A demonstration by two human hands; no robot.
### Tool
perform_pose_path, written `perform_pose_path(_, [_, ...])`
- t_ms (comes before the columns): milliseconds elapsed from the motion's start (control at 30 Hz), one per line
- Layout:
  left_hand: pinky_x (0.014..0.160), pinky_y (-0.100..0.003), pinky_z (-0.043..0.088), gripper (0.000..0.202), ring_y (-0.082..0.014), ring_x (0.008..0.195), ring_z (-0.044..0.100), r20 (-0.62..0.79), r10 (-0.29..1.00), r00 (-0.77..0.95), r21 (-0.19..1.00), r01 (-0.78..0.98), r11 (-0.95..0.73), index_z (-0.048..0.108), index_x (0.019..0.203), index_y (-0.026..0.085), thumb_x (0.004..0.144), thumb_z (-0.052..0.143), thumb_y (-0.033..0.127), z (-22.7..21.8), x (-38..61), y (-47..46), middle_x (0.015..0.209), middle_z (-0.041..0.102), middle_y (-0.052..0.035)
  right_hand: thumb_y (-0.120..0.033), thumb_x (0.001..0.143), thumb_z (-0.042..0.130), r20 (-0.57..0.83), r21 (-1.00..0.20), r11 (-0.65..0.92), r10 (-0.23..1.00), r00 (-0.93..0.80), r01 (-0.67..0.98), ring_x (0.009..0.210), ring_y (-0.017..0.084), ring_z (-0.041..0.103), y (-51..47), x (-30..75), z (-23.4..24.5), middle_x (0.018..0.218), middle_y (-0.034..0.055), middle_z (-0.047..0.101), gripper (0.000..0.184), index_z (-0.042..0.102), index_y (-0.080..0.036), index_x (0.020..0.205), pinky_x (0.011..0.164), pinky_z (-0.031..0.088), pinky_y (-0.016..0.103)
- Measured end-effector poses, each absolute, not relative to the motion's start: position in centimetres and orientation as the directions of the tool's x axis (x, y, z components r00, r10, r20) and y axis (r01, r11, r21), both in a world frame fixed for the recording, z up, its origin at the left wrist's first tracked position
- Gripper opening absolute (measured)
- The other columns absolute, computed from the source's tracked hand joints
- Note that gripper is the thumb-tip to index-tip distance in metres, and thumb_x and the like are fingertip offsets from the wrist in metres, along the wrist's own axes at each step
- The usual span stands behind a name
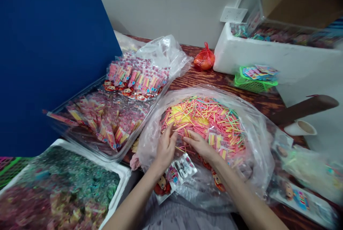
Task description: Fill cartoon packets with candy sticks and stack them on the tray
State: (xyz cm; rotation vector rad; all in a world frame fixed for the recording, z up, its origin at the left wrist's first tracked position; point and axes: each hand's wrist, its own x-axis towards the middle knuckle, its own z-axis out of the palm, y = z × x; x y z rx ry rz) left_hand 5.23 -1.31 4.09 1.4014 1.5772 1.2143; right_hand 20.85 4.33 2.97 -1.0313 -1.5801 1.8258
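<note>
A large clear plastic bag lies open in front of me, filled with thin pink, yellow and green sticks. Over the near side of the pile, my left hand has its fingers extended and slightly bent, thumb apart. My right hand points left towards it, fingers pinched around what look like a few short yellow sticks. A printed silver pouch with a cartoon figure lies below my hands, by my left forearm. Some filled pouches rest on the sticks beside my right hand.
A clear tray of filled pouches is at left, above a foam box of colourful wrapped pieces. Behind are a red bag, a green basket and a white foam box. A paper cup stands right.
</note>
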Motion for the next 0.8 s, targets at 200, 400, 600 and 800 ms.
perform_pose_path(200, [0.091, -0.042, 0.047, 0.024, -0.0252, 0.104, 0.058, 0.065, 0.991, 0.114, 0.721, 0.681, -0.126, 0.06, 0.115, 0.02, 0.093, 0.051, 0.026, 4.0, 4.6, -7.2, 0.11, 0.065, -0.009, -0.035, 0.092, 0.048, -0.087, -0.96, 0.024, 0.923, -0.376, 0.281, 0.083, 0.019, 0.056, 1.4, 21.8, 1.2, 0.083, 0.0019, 0.059, 0.017, 0.057, -0.021, 0.085, 0.076, 0.043, 0.03])
perform_pose_path(400, [0.104, -0.052, 0.036, 0.047, -0.0274, 0.113, 0.051, 0.119, 0.982, 0.147, 0.554, 0.811, -0.188, 0.049, 0.133, 0.019, 0.088, 0.06, 0.023, 1.7, 5.4, -10.1, 0.119, 0.059, -0.0106, -0.022, 0.094, 0.039, -0.002, -0.85, 0.193, 0.93, -0.368, 0.491, 0.082, 0.02, 0.056, 1.5, 22.1, 1.8, 0.087, 0.0047, 0.06, 0.016, 0.054, -0.021, 0.091, 0.074, 0.043, 0.03])
perform_pose_path(600, [0.105, -0.051, 0.037, 0.047, -0.0278, 0.114, 0.05, 0.149, 0.976, 0.161, 0.536, 0.816, -0.216, 0.048, 0.133, 0.018, 0.088, 0.06, 0.025, 0.7, 5.2, -9.9, 0.119, 0.058, -0.0108, -0.008, 0.09, 0.044, -0.136, -0.248, 0.524, 0.814, -0.565, 0.815, 0.087, 0.022, 0.055, 1.3, 21.5, 3.2, 0.095, 0.0106, 0.062, 0.017, 0.058, -0.016, 0.094, 0.075, 0.039, 0.03])
perform_pose_path(800, [0.105, -0.053, 0.037, 0.05, -0.027, 0.108, 0.051, 0.138, 0.984, 0.114, 0.513, 0.842, -0.169, 0.046, 0.133, 0.015, 0.085, 0.056, 0.014, 0.4, 5.3, -9.6, 0.108, 0.058, -0.009, -0.013, 0.094, 0.044, -0.227, -0.281, 0.538, 0.767, -0.6, 0.795, 0.086, 0.02, 0.058, 2.1, 21.3, 3.3, 0.096, 0.0101, 0.064, 0.014, 0.058, -0.016, 0.097, 0.074, 0.039, 0.028])
